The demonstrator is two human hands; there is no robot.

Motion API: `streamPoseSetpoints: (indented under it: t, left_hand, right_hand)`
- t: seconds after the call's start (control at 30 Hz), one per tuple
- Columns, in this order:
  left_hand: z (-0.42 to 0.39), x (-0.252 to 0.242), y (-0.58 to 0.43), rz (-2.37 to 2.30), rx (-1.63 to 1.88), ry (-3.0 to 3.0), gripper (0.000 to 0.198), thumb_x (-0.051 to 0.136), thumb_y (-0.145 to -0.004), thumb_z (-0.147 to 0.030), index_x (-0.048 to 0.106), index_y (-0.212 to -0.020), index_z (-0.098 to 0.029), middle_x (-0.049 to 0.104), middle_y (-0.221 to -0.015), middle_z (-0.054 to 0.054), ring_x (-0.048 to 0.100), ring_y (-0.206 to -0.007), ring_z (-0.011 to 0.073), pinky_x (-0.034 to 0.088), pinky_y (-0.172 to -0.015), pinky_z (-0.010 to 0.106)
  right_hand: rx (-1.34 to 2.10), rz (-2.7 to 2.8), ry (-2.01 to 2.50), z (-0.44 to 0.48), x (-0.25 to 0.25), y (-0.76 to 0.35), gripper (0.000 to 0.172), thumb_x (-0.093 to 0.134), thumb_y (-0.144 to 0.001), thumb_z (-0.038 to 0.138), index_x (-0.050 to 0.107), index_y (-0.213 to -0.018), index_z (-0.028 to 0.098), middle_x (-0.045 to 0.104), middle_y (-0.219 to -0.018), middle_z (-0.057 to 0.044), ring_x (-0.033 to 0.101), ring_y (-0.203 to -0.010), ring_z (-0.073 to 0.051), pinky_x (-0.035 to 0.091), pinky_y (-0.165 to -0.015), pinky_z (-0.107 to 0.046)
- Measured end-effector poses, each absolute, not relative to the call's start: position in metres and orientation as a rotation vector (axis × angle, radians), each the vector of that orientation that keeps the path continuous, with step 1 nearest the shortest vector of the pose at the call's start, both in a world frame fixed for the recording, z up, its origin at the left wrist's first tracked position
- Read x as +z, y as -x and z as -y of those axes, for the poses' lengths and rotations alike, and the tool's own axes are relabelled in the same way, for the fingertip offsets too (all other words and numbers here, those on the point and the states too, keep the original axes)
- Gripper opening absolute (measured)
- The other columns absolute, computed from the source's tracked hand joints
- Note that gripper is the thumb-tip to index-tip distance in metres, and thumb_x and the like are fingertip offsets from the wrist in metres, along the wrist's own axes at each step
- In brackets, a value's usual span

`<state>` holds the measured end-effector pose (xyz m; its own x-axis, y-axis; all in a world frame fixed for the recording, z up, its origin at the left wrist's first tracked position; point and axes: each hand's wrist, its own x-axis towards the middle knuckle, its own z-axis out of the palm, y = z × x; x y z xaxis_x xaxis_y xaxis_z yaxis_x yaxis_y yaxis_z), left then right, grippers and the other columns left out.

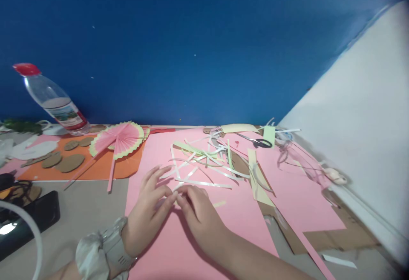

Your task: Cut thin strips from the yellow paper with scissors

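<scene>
My left hand [150,205] and my right hand [203,214] meet over the pink paper sheet [198,254]. Thumbs and index fingertips pinch together on a thin pale paper strip [175,202], mostly covered by the fingers. The other fingers of my left hand stretch forward, apart from the pinch. Just beyond the fingertips lies a loose tangle of white and pale green paper strips [204,184]. A short yellowish paper piece [220,204] rests beside my right hand.
Scissors [262,143] lie behind the strips. On the left are a pink folded-paper fan [116,139], cardboard ovals [70,163] on an orange sheet [128,169], a tilted-looking bottle [60,105] and a dark phone [41,216]. Cardboard [341,235] lies right, beside a white wall.
</scene>
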<state>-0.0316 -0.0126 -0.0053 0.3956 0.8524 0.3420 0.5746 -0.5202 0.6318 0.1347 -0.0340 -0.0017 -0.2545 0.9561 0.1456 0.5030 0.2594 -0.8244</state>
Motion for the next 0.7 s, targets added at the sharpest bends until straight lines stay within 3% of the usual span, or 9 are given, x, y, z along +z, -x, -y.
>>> streamPoseSetpoints:
  t: [0.1,0.3,0.43,0.63,0.7]
  left_hand:
    - [0.015,-0.004,0.031,-1.226,0.921,-2.233,0.02,0.045,-0.092,-0.017,0.055,-0.076,-0.021,0.042,-0.139,0.007,0.025,-0.137,0.0275,0.038,-0.107,0.049]
    - [0.028,-0.003,0.029,-1.223,1.037,-2.274,0.02,0.044,-0.089,-0.011,0.056,-0.078,-0.022,0.049,-0.118,0.008,0.038,-0.12,0.0263,0.036,-0.1,0.046]
    - [0.029,-0.004,0.028,-1.205,1.03,-2.25,0.021,0.044,-0.089,-0.012,0.057,-0.077,-0.023,0.048,-0.106,0.007,0.041,-0.111,0.0246,0.035,-0.097,0.043]
    - [0.023,-0.005,0.032,-1.255,0.992,-2.103,0.02,0.041,-0.093,-0.016,0.051,-0.077,-0.021,0.046,-0.11,0.008,0.042,-0.112,0.0247,0.038,-0.092,0.041]
    - [0.022,-0.005,0.033,-1.171,0.991,-2.075,0.021,0.037,-0.095,-0.018,0.05,-0.079,-0.022,0.05,-0.101,0.008,0.046,-0.102,0.0233,0.041,-0.085,0.038]
  right_hand:
    - [0.829,1.932,1.3,0.032,-0.007,-0.142,0.028,0.035,-0.101,0.024,0.051,-0.078,0.02,0.056,-0.079,-0.002,0.052,-0.077,-0.019,0.039,-0.077,-0.037]
    - [0.773,2.009,1.018,0.04,-0.007,-0.143,0.012,0.037,-0.093,0.017,0.046,-0.086,0.02,0.055,-0.082,-0.003,0.051,-0.079,-0.019,0.04,-0.077,-0.036]
    - [0.833,2.04,1.014,0.041,-0.004,-0.143,0.016,0.035,-0.092,0.016,0.043,-0.079,0.021,0.053,-0.074,-0.002,0.05,-0.07,-0.018,0.041,-0.071,-0.033]
    - [0.872,1.935,1.041,0.04,-0.005,-0.147,0.015,0.04,-0.087,0.014,0.04,-0.074,0.021,0.05,-0.069,0.0,0.048,-0.067,-0.016,0.04,-0.067,-0.031]
    - [0.865,1.918,1.031,0.04,-0.006,-0.148,0.017,0.041,-0.088,0.016,0.04,-0.072,0.022,0.047,-0.066,0.001,0.047,-0.065,-0.016,0.039,-0.067,-0.031]
